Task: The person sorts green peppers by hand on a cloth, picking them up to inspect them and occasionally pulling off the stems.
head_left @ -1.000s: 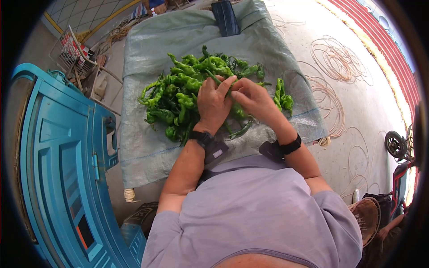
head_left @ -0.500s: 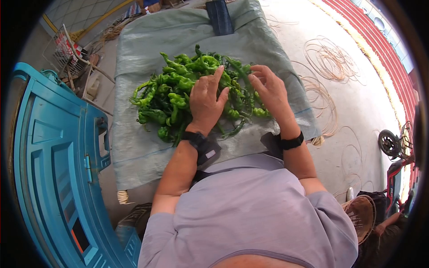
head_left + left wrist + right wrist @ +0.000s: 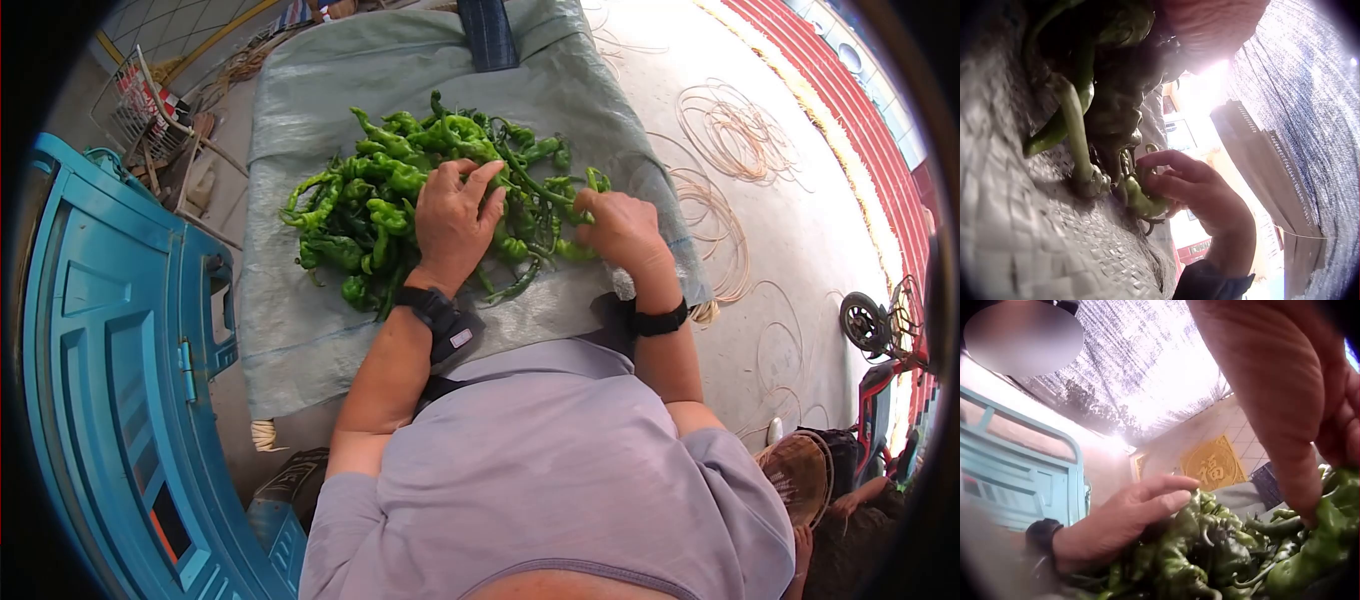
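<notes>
A heap of green peppers (image 3: 385,180), some twisted and some long and thin, lies on the grey-green woven sheet (image 3: 330,375). My left hand (image 3: 455,215) rests on the right part of the heap, its fingers loosely bent. In the right wrist view the left hand (image 3: 1132,515) touches the peppers with thumb and forefinger nearly straight. At the heap's right edge my right hand (image 3: 622,228) has its fingers curled down. The left wrist view shows this right hand (image 3: 1200,190) gripping a green pepper (image 3: 1141,199) between fingers and thumb.
A folded dark blue cloth (image 3: 488,35) lies at the sheet's far edge. To the left stands a blue metal gate (image 3: 120,330). Coils of thin cane (image 3: 735,130) lie on the floor at right. Another person's hand (image 3: 848,503) shows near a woven basket (image 3: 800,475).
The hands, close together over the heap at first, have moved apart. The right hand has gone right and down to the peppers at the heap's edge; the left stays over the heap.
</notes>
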Tool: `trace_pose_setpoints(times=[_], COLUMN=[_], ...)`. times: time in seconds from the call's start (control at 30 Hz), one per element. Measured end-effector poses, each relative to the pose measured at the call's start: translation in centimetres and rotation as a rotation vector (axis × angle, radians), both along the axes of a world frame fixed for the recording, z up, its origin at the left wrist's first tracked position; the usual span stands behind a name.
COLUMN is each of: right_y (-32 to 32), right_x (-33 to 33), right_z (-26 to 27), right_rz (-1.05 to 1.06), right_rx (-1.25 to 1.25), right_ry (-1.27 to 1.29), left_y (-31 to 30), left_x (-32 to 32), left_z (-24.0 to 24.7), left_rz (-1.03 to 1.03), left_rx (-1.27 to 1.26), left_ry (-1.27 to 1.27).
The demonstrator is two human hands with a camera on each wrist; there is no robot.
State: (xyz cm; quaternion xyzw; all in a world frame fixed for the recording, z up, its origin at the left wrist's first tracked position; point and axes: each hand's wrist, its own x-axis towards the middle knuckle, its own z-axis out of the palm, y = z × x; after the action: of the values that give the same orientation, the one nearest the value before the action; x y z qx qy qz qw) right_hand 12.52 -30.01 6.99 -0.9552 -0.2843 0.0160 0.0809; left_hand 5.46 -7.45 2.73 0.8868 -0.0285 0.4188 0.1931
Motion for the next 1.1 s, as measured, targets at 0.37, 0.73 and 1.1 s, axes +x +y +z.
trace_pose_setpoints(times=[0.37, 0.73, 1.1], right_y=[1.2, 2.6, -1.4], right_x=[0.3, 3.7, 2.9], right_z=[2.3, -2.7, -0.8], right_rz=[-0.051, -0.053, -0.217], right_rx=[0.750, 1.097, 0.048], right_ry=[-0.091, 0.156, 0.016], left_y=[0.0, -0.1, 0.0], left_x=[0.0, 0.1, -0.1], left_z=[0.1, 0.0, 0.0], left_rz=[-0.005, -0.006, 0.004], left_rx=[-0.001, 0.007, 0.022], left_ry=[-0.005, -0.028, 0.003])
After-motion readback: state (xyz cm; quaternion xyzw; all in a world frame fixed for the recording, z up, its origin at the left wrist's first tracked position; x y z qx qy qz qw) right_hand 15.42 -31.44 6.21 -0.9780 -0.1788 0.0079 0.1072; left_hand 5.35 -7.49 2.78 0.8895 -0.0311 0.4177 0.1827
